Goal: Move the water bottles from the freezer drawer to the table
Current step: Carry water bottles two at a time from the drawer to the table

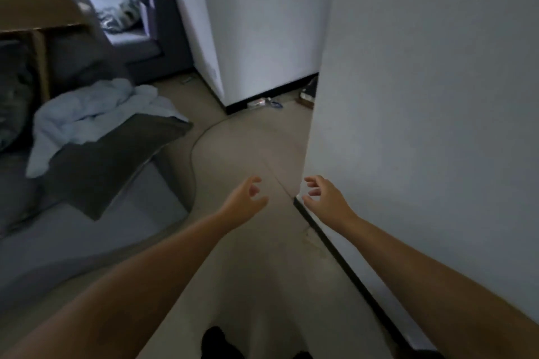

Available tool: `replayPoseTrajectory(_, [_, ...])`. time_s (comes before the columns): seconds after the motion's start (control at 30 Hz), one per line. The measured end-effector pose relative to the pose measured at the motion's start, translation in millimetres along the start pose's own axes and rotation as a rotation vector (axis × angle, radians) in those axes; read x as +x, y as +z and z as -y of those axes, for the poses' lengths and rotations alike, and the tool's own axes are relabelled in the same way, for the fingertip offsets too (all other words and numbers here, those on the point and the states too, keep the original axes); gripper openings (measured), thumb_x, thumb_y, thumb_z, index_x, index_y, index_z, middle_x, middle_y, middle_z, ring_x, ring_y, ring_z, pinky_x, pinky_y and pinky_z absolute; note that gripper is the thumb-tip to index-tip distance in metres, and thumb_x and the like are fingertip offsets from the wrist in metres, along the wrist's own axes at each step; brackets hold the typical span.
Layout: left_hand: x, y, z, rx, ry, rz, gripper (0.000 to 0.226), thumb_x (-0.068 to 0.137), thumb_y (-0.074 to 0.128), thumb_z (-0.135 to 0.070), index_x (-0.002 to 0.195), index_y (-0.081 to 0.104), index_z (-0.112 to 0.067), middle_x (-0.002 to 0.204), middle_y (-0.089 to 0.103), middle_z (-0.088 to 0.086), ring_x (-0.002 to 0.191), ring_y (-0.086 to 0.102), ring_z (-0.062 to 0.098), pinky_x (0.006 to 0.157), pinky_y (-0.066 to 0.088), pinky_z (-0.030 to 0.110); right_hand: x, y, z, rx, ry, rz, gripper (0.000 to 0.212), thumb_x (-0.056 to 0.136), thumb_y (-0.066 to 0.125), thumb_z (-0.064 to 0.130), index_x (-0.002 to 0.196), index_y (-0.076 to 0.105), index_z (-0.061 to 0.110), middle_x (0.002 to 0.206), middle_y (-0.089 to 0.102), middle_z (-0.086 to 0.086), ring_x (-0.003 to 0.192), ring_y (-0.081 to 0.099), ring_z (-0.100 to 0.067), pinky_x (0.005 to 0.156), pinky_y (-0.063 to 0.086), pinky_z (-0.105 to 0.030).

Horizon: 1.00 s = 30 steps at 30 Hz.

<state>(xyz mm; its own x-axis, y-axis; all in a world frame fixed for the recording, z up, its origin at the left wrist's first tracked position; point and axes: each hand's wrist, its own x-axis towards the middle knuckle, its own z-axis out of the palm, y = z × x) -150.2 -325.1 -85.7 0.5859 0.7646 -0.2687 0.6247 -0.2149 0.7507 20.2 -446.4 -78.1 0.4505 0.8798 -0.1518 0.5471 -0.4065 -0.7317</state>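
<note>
Both bare forearms stretched forward and down over a beige floor (250,148), converging toward the middle of the view. Left hand (248,197) out ahead, palm turned inward to the right, fingers loosely curled and spread, thumb apart, gripping nothing. Right hand (322,194) level with it and just across a narrow gap, palm turned inward to the left, fingers likewise slack and half-bent, nothing between them. Hands facing each other, not touching. Right hand close beside the near corner of a white wall (423,96), above the dark skirting (344,265) running along its foot toward the bottom edge; contact with the wall not clear. No water bottle, freezer drawer or freezer in sight, so their whereabouts not to be told from here. Far left, part of a wooden table (38,11) with a light leg, only its near corner and edge showing. Below it a pale blue cloth (87,114) heaped on a dark grey cushion (110,160), itself lying across a grey seat. Further back a grey sofa (151,46) with a patterned pillow. Beyond, a second white wall corner (262,23) with small blurred clutter at its base. A thin dark cable (194,160) curving across the floor. Dim light, slight blur throughout.
</note>
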Motion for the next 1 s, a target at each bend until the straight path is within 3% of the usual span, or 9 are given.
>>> replayPoseTrajectory(0.13, [-35.1, -64.2, 57.7, -0.044, -0.092, -0.134, 0.051, 0.089, 0.062, -0.022, 0.136, 0.043, -0.016, 0.115, 0.051, 0.003, 0.106, 0.054, 0.020, 0.081, 0.042, 0.024, 24.8, 57.0, 70.8, -0.022, -0.136, 0.091, 0.043, 0.091, 0.060, 0.016, 0.131, 0.050, 0.009, 0.125, 0.055, -0.012, 0.105, 0.057, -0.022, 0.088, 0.044, -0.028])
replayPoseTrajectory(0.3, [-91.0, -152.8, 141.9, -0.068, -0.197, -0.291, 0.051, 0.088, 0.064, -0.024, 0.134, 0.044, -0.014, 0.117, 0.055, 0.004, 0.111, 0.056, 0.022, 0.092, 0.045, 0.030, 34.1, 151.3, 169.9, -0.030, -0.307, 0.210, 0.041, 0.090, 0.062, 0.013, 0.129, 0.052, 0.007, 0.123, 0.057, -0.014, 0.102, 0.060, -0.025, 0.086, 0.044, -0.028])
replayPoseTrajectory(0.47, [-155.8, -234.6, 229.2, -0.157, -0.366, -0.468, 0.047, 0.090, 0.063, -0.017, 0.133, 0.047, -0.008, 0.122, 0.056, 0.015, 0.104, 0.054, 0.020, 0.080, 0.043, 0.026, 14.6, 258.1, 261.5, -0.055, -0.478, 0.408, 0.042, 0.090, 0.062, 0.016, 0.130, 0.051, 0.010, 0.124, 0.055, -0.012, 0.107, 0.059, -0.020, 0.091, 0.047, -0.027])
replayPoseTrajectory(0.57, [-198.4, -272.6, 275.3, -0.197, -0.453, -0.574, 0.045, 0.090, 0.063, -0.018, 0.132, 0.048, -0.009, 0.120, 0.058, 0.013, 0.106, 0.056, 0.022, 0.080, 0.043, 0.026, 4.7, 313.0, 309.8, -0.076, -0.550, 0.512, 0.042, 0.091, 0.061, 0.015, 0.131, 0.050, 0.009, 0.126, 0.054, -0.013, 0.111, 0.058, -0.020, 0.097, 0.046, -0.030])
replayPoseTrajectory(0.8, [-284.6, -298.8, 346.9, -0.318, -0.639, -0.815, 0.043, 0.088, 0.065, -0.013, 0.127, 0.051, -0.005, 0.103, 0.055, 0.007, 0.095, 0.053, 0.017, 0.080, 0.043, 0.026, -8.9, 417.9, 382.6, -0.243, -0.670, 0.799, 0.042, 0.092, 0.059, 0.014, 0.132, 0.049, 0.006, 0.130, 0.052, -0.014, 0.112, 0.057, -0.024, 0.092, 0.045, -0.026])
replayPoseTrajectory(0.93, [-333.3, -303.0, 375.1, -0.407, -0.807, -0.934, 0.040, 0.088, 0.064, -0.014, 0.125, 0.053, -0.003, 0.118, 0.057, 0.017, 0.105, 0.056, 0.023, 0.080, 0.040, 0.022, -21.3, 480.5, 431.4, -0.370, -0.789, 0.965, 0.041, 0.094, 0.055, 0.009, 0.133, 0.047, 0.002, 0.129, 0.054, -0.020, 0.115, 0.055, -0.035, 0.095, 0.045, -0.034])
replayPoseTrajectory(1.0, [-362.7, -309.6, 388.6, -0.416, -0.902, -1.026, 0.039, 0.089, 0.064, -0.018, 0.124, 0.054, -0.005, 0.122, 0.057, 0.015, 0.113, 0.055, 0.024, 0.081, 0.038, 0.021, -29.0, 517.8, 457.0, -0.396, -0.917, 1.029, 0.039, 0.094, 0.055, 0.008, 0.131, 0.048, 0.001, 0.130, 0.051, -0.023, 0.116, 0.053, -0.035, 0.088, 0.040, -0.021])
